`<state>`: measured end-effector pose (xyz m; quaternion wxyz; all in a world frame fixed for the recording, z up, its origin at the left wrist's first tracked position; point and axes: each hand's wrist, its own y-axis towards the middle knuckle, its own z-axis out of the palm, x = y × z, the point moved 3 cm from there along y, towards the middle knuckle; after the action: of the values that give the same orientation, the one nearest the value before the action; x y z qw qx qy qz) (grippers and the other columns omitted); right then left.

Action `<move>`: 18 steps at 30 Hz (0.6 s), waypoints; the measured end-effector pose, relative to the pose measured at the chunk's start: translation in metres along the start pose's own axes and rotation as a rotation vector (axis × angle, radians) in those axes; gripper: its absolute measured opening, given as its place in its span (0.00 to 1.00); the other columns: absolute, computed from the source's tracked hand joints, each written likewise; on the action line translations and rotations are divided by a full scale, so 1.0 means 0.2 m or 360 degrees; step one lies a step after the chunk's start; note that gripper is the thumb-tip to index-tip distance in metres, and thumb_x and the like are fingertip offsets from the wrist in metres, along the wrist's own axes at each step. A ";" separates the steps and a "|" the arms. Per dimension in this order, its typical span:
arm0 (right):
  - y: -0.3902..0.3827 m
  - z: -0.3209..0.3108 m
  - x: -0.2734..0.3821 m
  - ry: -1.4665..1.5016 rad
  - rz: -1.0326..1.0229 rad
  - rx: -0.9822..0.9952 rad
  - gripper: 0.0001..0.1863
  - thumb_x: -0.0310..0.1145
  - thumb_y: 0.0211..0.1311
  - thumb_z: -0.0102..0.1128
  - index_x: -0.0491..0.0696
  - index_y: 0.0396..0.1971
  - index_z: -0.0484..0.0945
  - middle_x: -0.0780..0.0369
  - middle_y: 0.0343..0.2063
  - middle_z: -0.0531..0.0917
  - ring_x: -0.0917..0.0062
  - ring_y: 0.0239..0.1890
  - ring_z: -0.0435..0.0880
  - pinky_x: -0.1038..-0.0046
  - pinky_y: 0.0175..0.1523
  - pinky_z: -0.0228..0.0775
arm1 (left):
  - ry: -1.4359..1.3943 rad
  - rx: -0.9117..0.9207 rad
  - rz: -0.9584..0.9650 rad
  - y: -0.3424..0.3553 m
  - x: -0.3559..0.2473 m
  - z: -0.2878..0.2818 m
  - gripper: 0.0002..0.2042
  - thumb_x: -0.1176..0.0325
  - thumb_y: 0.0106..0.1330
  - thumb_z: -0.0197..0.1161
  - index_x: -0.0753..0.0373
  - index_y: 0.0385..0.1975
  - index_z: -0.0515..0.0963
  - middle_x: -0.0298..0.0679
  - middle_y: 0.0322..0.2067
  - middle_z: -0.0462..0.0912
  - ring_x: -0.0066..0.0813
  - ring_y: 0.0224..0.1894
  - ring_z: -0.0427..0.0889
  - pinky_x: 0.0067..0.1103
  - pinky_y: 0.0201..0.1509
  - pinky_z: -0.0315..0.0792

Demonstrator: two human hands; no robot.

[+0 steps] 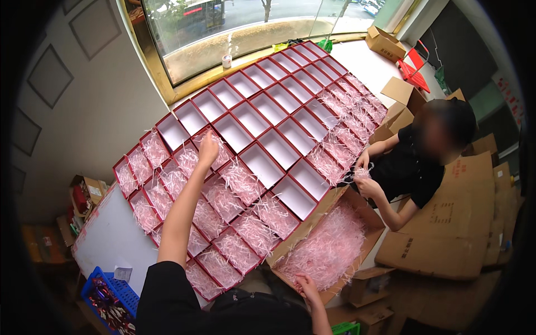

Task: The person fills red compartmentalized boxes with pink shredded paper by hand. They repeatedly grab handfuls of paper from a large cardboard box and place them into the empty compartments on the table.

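Under left hand (208, 149) — shred-filled red box (215, 146), touching

dozens of red-edged boxes (279, 148) are laid out in one grid, too many for an exact count; about half are filled with pink shredded paper (240, 181). one open cardboard carton (365, 215) is seen, and one blue basket (120, 287). four hands are counted: the wearer's left hand (207, 149) and right hand (306, 285), plus a co-worker's two hands (365, 187).

red gift boxes (279, 146) cover table; brown carton (329, 245) beside them.
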<state>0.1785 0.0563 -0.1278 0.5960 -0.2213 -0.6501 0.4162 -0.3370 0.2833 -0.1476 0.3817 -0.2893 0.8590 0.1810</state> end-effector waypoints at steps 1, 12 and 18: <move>0.02 -0.04 -0.05 0.0008 0.0035 -0.0046 0.11 0.30 0.53 0.47 0.45 0.37 0.68 0.64 0.19 0.73 0.88 0.16 0.68 0.88 0.19 0.60 | 0.0584 0.0370 0.0001 -0.05 -0.12 0.02 0.22 0.73 0.50 0.43 0.69 0.48 0.59 0.52 0.45 0.66 0.44 0.49 0.64 0.38 0.55 0.51; 0.49 -0.79 -0.31 -0.1187 -0.0296 -0.0968 0.18 0.32 0.40 0.54 0.43 0.35 0.69 0.61 0.24 0.75 0.73 0.24 0.73 0.77 0.29 0.66 | 0.0953 0.0187 0.0414 -0.53 -0.39 -0.27 0.09 0.70 0.49 0.50 0.59 0.30 0.74 0.39 0.32 0.74 0.32 0.42 0.69 0.38 0.51 0.54; 0.84 -0.42 -0.73 -0.0648 0.0016 -0.0529 0.21 0.36 0.40 0.52 0.43 0.38 0.69 0.61 0.27 0.75 0.72 0.27 0.72 0.75 0.33 0.65 | 0.0295 0.0950 0.0381 -1.28 -0.65 -0.32 0.10 0.68 0.54 0.50 0.60 0.35 0.72 0.41 0.34 0.75 0.33 0.38 0.73 0.24 0.43 0.66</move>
<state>0.2527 0.0589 -0.3538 0.4064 -0.2312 -0.8149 0.3424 -0.1395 0.0991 -0.0300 0.3459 -0.0771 0.9330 -0.0622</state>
